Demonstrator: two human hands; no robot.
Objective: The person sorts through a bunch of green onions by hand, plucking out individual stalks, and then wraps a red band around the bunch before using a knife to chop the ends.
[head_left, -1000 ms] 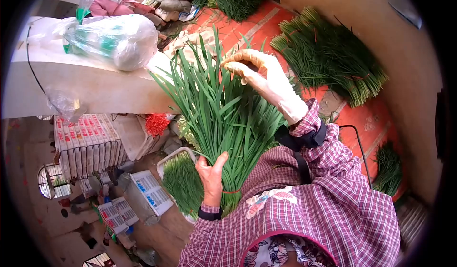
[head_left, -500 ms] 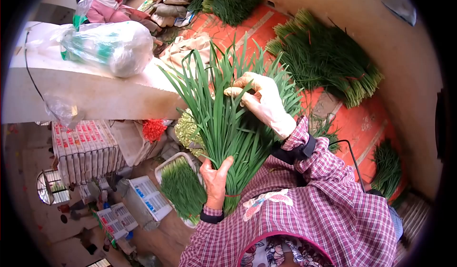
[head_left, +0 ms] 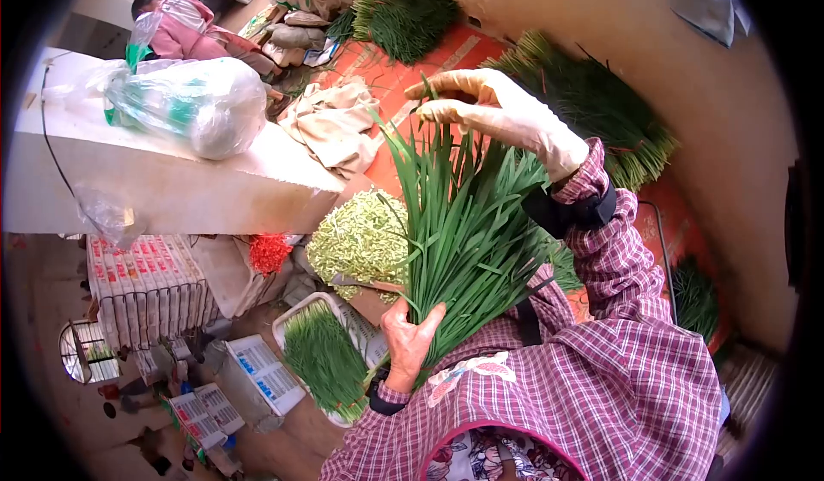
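Note:
My left hand (head_left: 410, 342), bare, is wrapped round the lower part of a bunch of garlic chives (head_left: 468, 241), thumb across the front. The long flat leaves fan upward and to the right. My right hand (head_left: 515, 116), in a pale glove, is at the upper leaf ends. Its thumb and fingertips close round a few leaf tips, with a gap behind them toward the palm. Left of the bunch lies a heap of short pale-green cut pieces (head_left: 359, 239), with a narrow brownish strip at its lower edge.
More chives lie in a white basket (head_left: 283, 331) and in piles (head_left: 403, 19) on the red floor covering (head_left: 386, 138). A plastic bag (head_left: 184, 103) sits on a white ledge (head_left: 154, 185). Stacked cartons (head_left: 146, 284) stand left. Another person (head_left: 189, 30) is at upper left.
My right hand has moved up from amid the leaves to their tips. The bunch has shifted right and down in my left hand, uncovering more of the cut pieces and basket.

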